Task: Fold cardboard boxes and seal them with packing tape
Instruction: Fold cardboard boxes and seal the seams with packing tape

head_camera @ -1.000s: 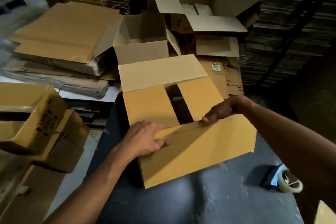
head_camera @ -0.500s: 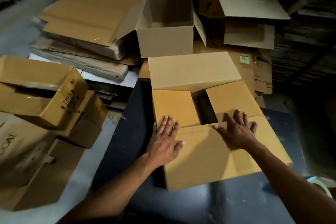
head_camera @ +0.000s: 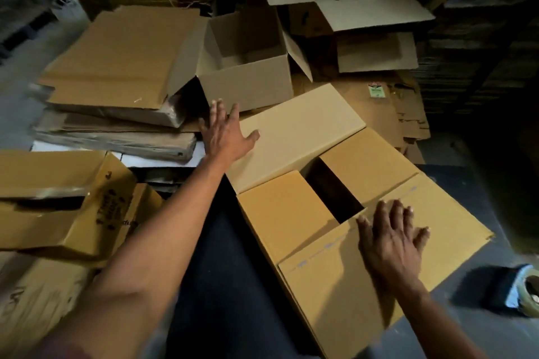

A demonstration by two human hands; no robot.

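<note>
A brown cardboard box (head_camera: 291, 213) lies on the dark table (head_camera: 233, 300), its two short flaps folded in with a dark gap between them. My right hand (head_camera: 390, 239) lies flat with spread fingers on the near long flap (head_camera: 423, 242), pressing it down. My left hand (head_camera: 224, 131) reaches out with straight fingers to the left end of the far long flap (head_camera: 297, 131), which still stands open; the thumb touches it. A tape dispenser (head_camera: 513, 288) with a clear roll sits at the table's right edge.
An open empty box (head_camera: 248, 81) stands just beyond my left hand. Flat cardboard stacks (head_camera: 116, 67) lie at back left, folded boxes (head_camera: 58, 207) at the left. More open boxes (head_camera: 364, 9) and flattened sheets pile at the back right.
My left hand left the near flap and reached forward to the far flap's left end. My right hand stayed flat on the near flap. The view shifted and the box sits turned.
</note>
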